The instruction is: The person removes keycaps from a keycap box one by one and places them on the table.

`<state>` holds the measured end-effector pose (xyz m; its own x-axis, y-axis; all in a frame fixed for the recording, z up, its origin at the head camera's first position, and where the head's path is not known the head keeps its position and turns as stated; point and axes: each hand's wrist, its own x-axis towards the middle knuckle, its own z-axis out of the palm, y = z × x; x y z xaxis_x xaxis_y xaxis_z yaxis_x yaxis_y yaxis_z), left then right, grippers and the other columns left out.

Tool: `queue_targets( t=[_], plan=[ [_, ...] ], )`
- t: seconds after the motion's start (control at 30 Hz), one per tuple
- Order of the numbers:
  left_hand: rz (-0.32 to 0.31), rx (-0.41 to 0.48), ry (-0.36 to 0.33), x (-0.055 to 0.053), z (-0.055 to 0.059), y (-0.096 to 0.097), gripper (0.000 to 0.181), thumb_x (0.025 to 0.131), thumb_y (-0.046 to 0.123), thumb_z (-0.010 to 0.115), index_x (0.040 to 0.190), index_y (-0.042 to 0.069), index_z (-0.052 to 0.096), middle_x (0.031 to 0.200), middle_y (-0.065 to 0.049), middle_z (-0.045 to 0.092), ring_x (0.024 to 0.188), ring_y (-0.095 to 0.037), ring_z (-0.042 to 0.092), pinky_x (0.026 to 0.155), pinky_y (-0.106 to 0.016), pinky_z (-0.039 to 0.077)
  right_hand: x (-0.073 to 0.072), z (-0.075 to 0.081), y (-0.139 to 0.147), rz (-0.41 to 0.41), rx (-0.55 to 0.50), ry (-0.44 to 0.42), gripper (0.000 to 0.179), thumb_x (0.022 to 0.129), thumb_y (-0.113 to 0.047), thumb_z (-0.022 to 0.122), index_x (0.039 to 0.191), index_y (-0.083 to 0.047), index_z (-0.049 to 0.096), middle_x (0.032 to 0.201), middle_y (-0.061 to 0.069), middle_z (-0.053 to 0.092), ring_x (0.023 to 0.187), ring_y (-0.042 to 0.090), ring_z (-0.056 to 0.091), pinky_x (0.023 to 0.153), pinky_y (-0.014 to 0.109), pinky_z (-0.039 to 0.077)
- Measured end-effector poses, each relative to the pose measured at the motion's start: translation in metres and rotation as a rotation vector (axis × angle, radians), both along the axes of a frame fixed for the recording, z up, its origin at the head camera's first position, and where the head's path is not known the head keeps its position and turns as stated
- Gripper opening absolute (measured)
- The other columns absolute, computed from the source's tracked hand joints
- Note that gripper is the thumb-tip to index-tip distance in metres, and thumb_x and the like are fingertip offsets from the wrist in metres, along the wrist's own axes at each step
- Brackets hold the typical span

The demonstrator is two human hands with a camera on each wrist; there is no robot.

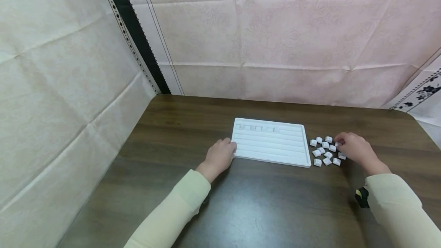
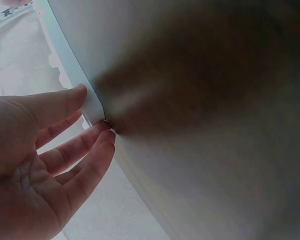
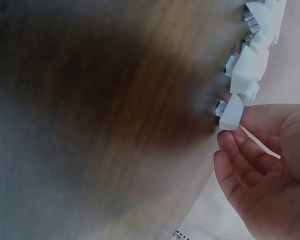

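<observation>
A white ridged tray (image 1: 272, 144) lies on the table, with grey line marks along its far row at the left. My left hand (image 1: 220, 154) grips its near left corner, the thumb on the near side of the rim (image 2: 70, 57) and the fingers around the corner. Right of the tray lies a loose cluster of white keycaps (image 1: 327, 155), some showing their stems in the right wrist view. My right hand (image 1: 353, 148) is at the cluster's right side, thumb and curled fingers pinching a keycap (image 1: 337, 144), which they partly hide. Another keycap (image 3: 232, 114) overlaps the thumb tip in the right wrist view.
The brown wooden table (image 1: 268, 206) ends at a far edge beneath a pale patterned cloth (image 1: 293, 37). More cloth (image 1: 62, 98) hangs along the left side. A dark band (image 3: 220, 107) of stems shows under the nearest keycap.
</observation>
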<state>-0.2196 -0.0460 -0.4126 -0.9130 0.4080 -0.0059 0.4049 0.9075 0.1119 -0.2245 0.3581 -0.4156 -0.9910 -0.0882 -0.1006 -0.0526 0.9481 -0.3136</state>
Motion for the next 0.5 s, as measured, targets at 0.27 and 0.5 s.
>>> queue_targets(
  t=[0.27, 0.5],
  plan=[
    [0.006, 0.003, -0.013, -0.001, 0.001, 0.0, 0.018, 0.088, 0.023, 0.062, 0.102, 0.013, 0.065, 0.093, -0.005, 0.061, 0.074, -0.015, 0.051, 0.066, -0.026, 0.048, 0.001, 0.008, 0.001, -0.007, 0.001, -0.038, 0.029, 0.084, -0.009, 0.05, 0.108, 0.007, 0.057, 0.105, 0.03, 0.058, 0.095, 0.044, 0.054, 0.071, 0.054, 0.043],
    [0.002, 0.007, -0.004, 0.0, 0.0, 0.0, 0.019, 0.088, 0.023, 0.063, 0.103, 0.012, 0.065, 0.093, -0.005, 0.061, 0.074, -0.015, 0.051, 0.066, -0.025, 0.048, -0.001, 0.019, -0.004, -0.02, -0.018, 0.002, 0.032, 0.087, -0.008, 0.044, 0.114, 0.008, 0.052, 0.112, 0.031, 0.051, 0.101, 0.045, 0.049, 0.077, 0.058, 0.041]
  ],
)
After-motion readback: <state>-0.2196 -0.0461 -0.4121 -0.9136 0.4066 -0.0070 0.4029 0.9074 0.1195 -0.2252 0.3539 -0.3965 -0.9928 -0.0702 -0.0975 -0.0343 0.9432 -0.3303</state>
